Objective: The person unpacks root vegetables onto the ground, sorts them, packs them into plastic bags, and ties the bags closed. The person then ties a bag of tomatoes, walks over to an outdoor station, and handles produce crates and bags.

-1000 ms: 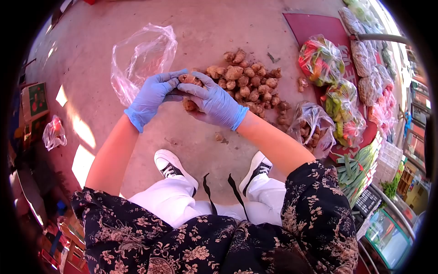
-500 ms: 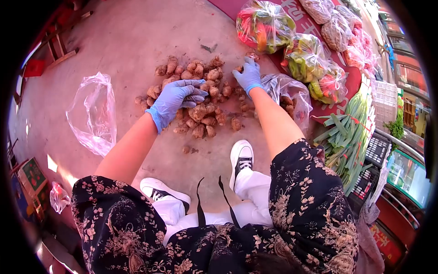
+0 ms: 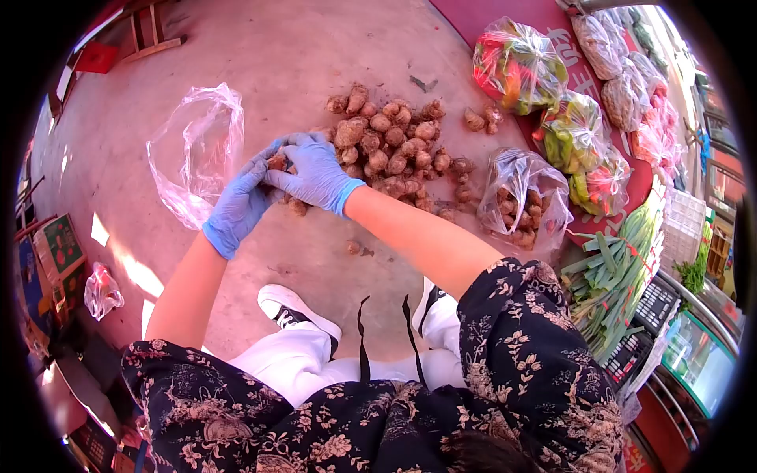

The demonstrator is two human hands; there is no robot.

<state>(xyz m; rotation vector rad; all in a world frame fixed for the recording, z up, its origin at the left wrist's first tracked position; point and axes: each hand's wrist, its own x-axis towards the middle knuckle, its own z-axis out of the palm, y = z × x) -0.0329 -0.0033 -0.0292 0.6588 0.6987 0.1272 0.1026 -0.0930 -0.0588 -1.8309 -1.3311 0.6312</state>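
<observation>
My left hand (image 3: pixel 239 206) and my right hand (image 3: pixel 315 175), both in blue gloves, meet at the left side of a taro pile (image 3: pixel 386 142) on the floor. Between their curled fingers shows part of a brown, hairy taro (image 3: pixel 277 162), and both hands are closed on it. Other taros lie under and beside the right hand. To the left of my hands a thin clear plastic bag (image 3: pixel 230 118) lies loosely spread. Another clear bag (image 3: pixel 516 164), with taros inside, stands right of the pile. Two taros (image 3: pixel 482 121) lie apart near the red mat.
Bagged peppers (image 3: pixel 520 67) and leeks (image 3: pixel 611 276) line the right side on a red mat (image 3: pixel 461 16). Black crates (image 3: pixel 654 303) stand by the leeks. A small tied bag (image 3: pixel 102 290) and cartons (image 3: pixel 59 244) are at the left. My shoes (image 3: pixel 296 311) are below the pile.
My right hand has moved left from the pile's right side to join my left hand, leaving taros by the mat. Both hands now hold a taro. The view has shifted left.
</observation>
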